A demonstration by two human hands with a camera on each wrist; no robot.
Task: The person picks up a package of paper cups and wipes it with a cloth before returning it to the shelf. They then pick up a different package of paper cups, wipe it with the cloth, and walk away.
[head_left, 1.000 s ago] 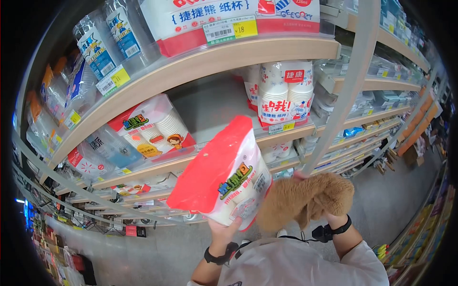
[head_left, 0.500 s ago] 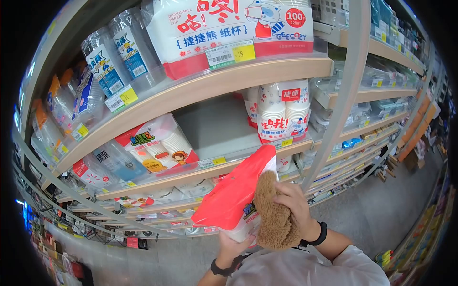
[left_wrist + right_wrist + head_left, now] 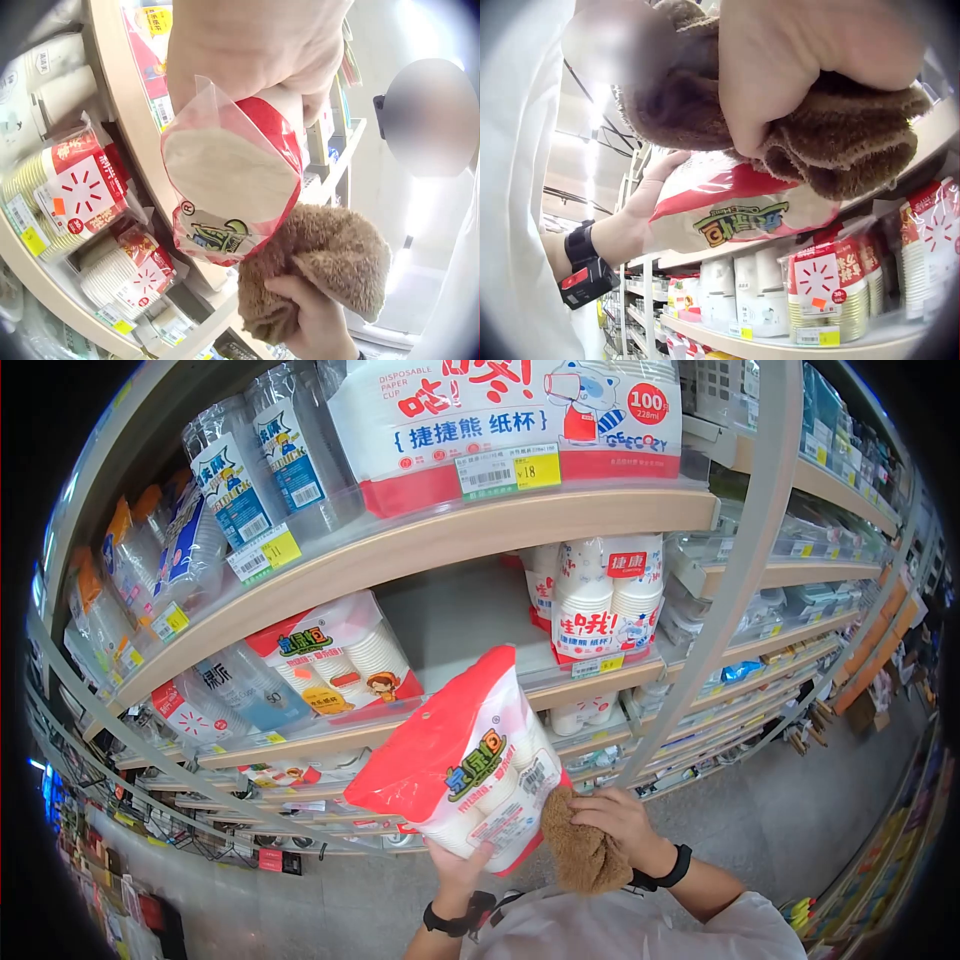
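Note:
My left hand (image 3: 462,863) grips the bottom end of a red and white pack of paper cups (image 3: 462,760), (image 3: 225,187), (image 3: 727,210) and holds it up tilted in front of the shelves. My right hand (image 3: 615,818), (image 3: 802,67) clutches a bunched brown fluffy cloth (image 3: 580,850), (image 3: 322,255), (image 3: 832,142) and presses it against the pack's lower right corner. Both wrists wear black bands.
Wooden shelves (image 3: 480,530) hold more cup packs: a large white and red one (image 3: 500,420) on top, a red and white stack (image 3: 600,600) in the middle, another pack (image 3: 330,655) to the left. A grey upright post (image 3: 740,550) stands at the right. Grey aisle floor (image 3: 800,800) lies below.
The pack has risen and turned so its printed face shows. My right hand with the cloth has slid from the pack's side down to its lower right corner.

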